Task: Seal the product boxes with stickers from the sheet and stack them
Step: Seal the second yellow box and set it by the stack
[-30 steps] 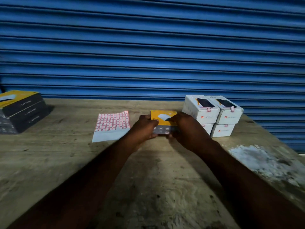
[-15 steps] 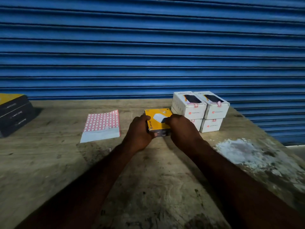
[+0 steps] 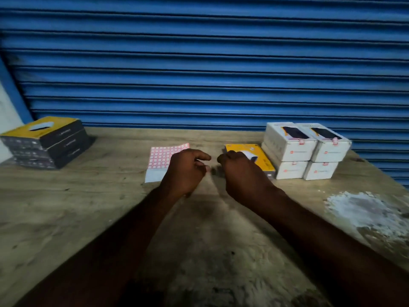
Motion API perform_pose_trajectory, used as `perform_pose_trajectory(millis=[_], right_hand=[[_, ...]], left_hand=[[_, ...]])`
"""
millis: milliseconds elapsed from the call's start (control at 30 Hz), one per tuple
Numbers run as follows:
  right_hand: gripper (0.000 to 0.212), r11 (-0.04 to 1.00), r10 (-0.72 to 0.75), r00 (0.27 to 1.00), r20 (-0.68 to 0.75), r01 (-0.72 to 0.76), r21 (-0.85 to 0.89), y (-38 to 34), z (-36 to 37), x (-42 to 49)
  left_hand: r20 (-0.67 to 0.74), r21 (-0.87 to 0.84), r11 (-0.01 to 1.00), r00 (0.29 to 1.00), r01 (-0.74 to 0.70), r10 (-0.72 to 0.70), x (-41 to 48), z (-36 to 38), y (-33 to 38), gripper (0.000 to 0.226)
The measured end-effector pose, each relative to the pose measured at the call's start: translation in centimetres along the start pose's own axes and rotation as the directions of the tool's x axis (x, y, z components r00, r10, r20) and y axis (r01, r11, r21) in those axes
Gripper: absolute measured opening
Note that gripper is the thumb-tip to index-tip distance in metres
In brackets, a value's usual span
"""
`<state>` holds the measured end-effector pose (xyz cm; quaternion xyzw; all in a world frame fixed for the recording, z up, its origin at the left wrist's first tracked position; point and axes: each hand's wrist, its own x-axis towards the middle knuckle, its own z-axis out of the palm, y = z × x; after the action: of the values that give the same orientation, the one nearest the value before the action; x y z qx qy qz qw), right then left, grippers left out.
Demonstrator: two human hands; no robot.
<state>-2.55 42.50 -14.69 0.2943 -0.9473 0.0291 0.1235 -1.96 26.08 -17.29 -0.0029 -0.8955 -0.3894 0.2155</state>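
A yellow-topped product box (image 3: 262,159) lies flat on the wooden table (image 3: 88,207), close against the left side of the white boxes. My right hand (image 3: 242,173) hovers over its near left corner with fingers curled under; whether it grips the box is hidden. My left hand (image 3: 184,170) is apart from the box, loosely curled with the index finger out, holding nothing. It covers the right edge of the red-and-white sticker sheet (image 3: 161,155). A two-high stack of white boxes (image 3: 305,151) with red stickers on their flaps stands at the right.
A stack of dark boxes with a yellow top (image 3: 46,144) sits at the far left. A blue roller shutter (image 3: 199,63) closes off the back of the table. A white powdery patch (image 3: 365,209) marks the table at the right.
Both hands held the yellow box a second ago. It now lies beside the white stack, my left hand has let go and both hands have drawn back slightly.
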Motion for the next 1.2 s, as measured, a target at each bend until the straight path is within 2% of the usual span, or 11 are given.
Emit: perform_pose_trajectory(millis=[133,200,367,500,700,800,867,933,1000,1100,1200], right_hand=[[0.044,0.992,-0.121,0.992,-0.031,0.122,0.038,-5.4,0.6,2.9],[0.048,0.976,-0.170,0.983,-0.070,0.178,0.129,-8.0,1.0,4.5],[0.051,0.863,-0.260,0.950,-0.174,0.309,0.399,-15.0,3.0,9.9],[0.048,0.772,-0.288,0.939,-0.188,0.343,0.534,-20.2,5.0,14.0],[0.071,0.740,-0.312,0.919,-0.242,0.395,0.544,-27.5,5.4,19.1],[0.077,0.777,-0.335,0.891,-0.307,0.445,0.445,-30.8,5.0,21.2],[0.080,0.804,-0.352,0.888,-0.297,0.449,0.390,-32.3,5.5,22.1],[0.080,0.799,-0.346,0.901,-0.261,0.429,0.421,-33.4,6.1,22.7],[0.078,0.790,-0.326,0.912,-0.250,0.408,0.458,-34.0,6.7,23.1],[0.075,0.763,-0.304,0.908,-0.288,0.413,0.498,-34.1,7.1,23.2],[0.068,0.710,-0.282,0.899,-0.336,0.431,0.557,-33.7,7.2,22.9]], left_hand=[[-0.121,0.050,0.997,0.991,0.061,-0.054,-0.9,-5.6,-3.6,0.021],[-0.161,0.082,0.991,0.983,0.107,-0.093,-1.6,-8.0,-5.6,0.021],[-0.244,0.174,0.971,0.963,0.162,-0.117,-3.5,-14.0,-10.5,0.034],[-0.377,0.186,0.957,0.916,0.224,-0.141,-4.4,-18.5,-14.0,0.021],[-0.596,0.132,0.964,0.796,0.231,-0.108,-4.1,-24.1,-17.6,0.015],[-0.720,0.073,0.963,0.682,0.260,-0.129,-2.9,-27.0,-20.0,0.017],[-0.758,0.054,0.943,0.628,0.328,-0.175,-2.0,-28.4,-21.8,0.029],[-0.732,0.025,0.906,0.624,0.423,-0.272,-1.3,-29.4,-23.1,0.049],[-0.663,-0.028,0.890,0.658,0.454,-0.357,-1.0,-29.8,-23.5,0.059],[-0.652,0.009,0.921,0.701,0.389,-0.289,-1.5,-29.6,-23.9,0.052],[-0.691,0.058,0.952,0.700,0.302,-0.179,-2.2,-28.9,-24.3,0.043]])
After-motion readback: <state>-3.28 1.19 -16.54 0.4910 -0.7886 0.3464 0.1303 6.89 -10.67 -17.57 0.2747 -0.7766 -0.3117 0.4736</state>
